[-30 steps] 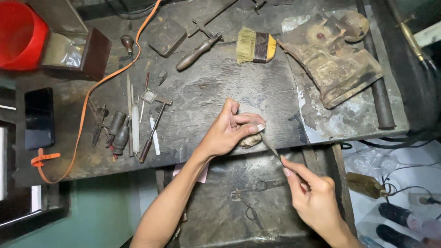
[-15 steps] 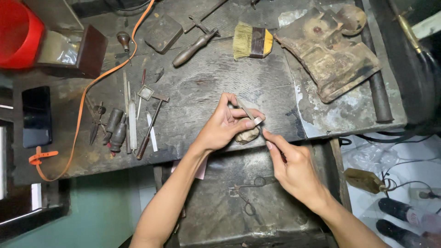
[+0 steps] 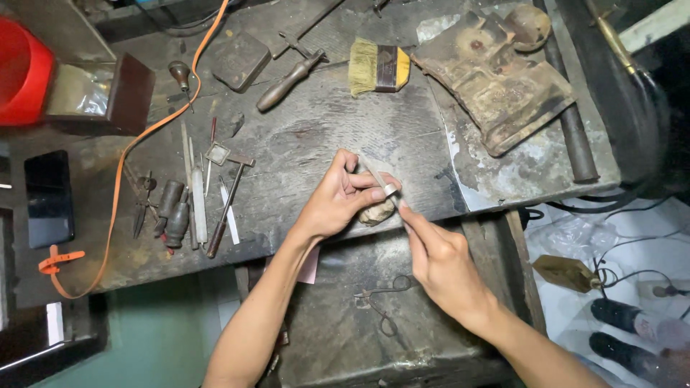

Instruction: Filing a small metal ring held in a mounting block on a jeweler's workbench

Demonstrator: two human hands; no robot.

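At the near edge of a worn, dark workbench [image 3: 302, 144], the person's 2 bare hands meet over a small peg-like block [image 3: 376, 213] sticking out from the bench front. Left hand [image 3: 338, 201] is curled narrow, thumb & fingers pinching a small silvery ring-like piece [image 3: 389, 190] against the block; the piece is tiny, so its exact shape can't be told. Right hand [image 3: 442, 262] comes in from the near right, closed around a thin file-like tool [image 3: 375, 174] that runs up under the forefinger & across the piece, its tip showing just past the left fingers. Hand & tool touch the piece, w/ both hands nearly touching each other. Far of the hands lie a yellow-bristled brush [image 3: 377, 67] & a wooden-handled tool [image 3: 287, 80], w/ a rusty, stained slab [image 3: 496, 82] to the right. To the left, a small hammer [image 3: 226, 201] & a row of gravers & files [image 3: 180, 205] lie side by side; an orange cord [image 3: 126, 154] curves past them toward the near left. A red container [image 3: 21, 68] sits at the far left corner, a dark phone [image 3: 49, 197] well left. Near, below the bench, pliers [image 3: 384, 298] rest on a dusty tray [image 3: 338, 338].
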